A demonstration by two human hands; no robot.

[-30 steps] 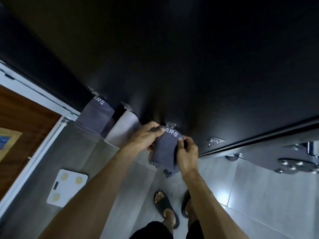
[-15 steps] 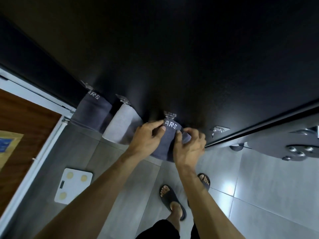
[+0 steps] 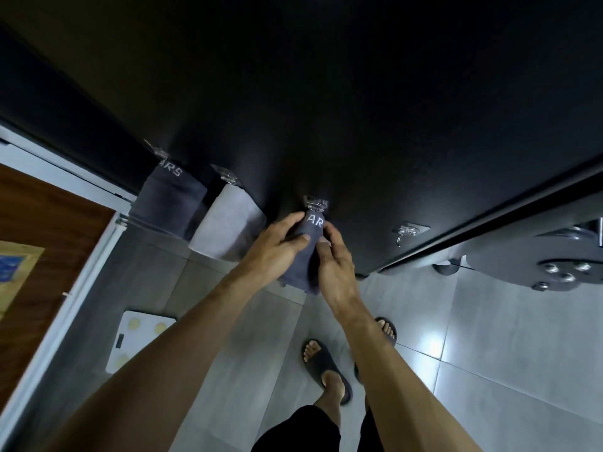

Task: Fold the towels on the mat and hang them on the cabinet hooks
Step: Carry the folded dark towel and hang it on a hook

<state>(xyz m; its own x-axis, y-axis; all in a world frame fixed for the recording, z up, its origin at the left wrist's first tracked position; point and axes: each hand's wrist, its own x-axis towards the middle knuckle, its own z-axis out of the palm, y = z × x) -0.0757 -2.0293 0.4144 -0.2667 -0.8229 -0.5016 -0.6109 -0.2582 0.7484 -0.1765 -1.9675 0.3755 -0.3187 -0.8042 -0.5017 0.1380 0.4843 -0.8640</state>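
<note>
A dark grey folded towel [image 3: 301, 265] with white lettering hangs down the black cabinet [image 3: 326, 109], its top edge right at the third clear hook [image 3: 316, 203]. My left hand [image 3: 277, 247] grips its left side and my right hand [image 3: 334, 259] pinches its right side just under the hook. Two more towels hang to the left: a dark grey towel [image 3: 166, 200] and a light grey towel [image 3: 225, 223], each under its own hook. A fourth hook [image 3: 406, 232] on the right is bare.
A white bathroom scale [image 3: 137, 337] lies on the grey tiled floor at lower left. A wooden door [image 3: 39, 230] and white frame stand at left. My feet in dark slippers [image 3: 323, 367] stand below. A grey fixture with bolts [image 3: 561, 272] sits at right.
Both hands have raised the dark towel's top edge up to the third hook and closed in tighter around it. The view has shifted a little.
</note>
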